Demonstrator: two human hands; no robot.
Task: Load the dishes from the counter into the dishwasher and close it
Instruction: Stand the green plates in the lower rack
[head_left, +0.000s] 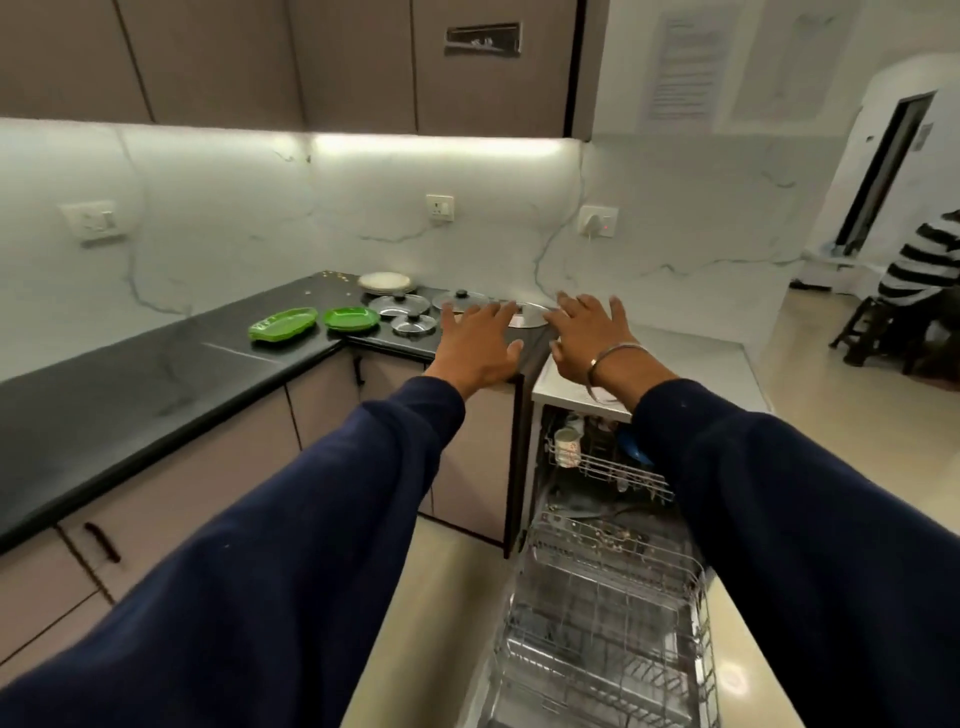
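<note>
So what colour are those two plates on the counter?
Bright green plates, on the black counter; the head view shows them.

Brown upper cabinets (260, 57) run above a white marbled backsplash (208, 218), with a light strip (436, 143) glowing under them. 3 wall sockets (440, 208) sit on the backsplash; the right one (598, 221) shows a small red light. Lower cabinet doors carry dark handles (102, 541). At far right, a person in a striped top (922, 260) sits on a dark stool (872, 327) near a doorway (883, 166). Papers (685, 67) hang on the wall.
</note>
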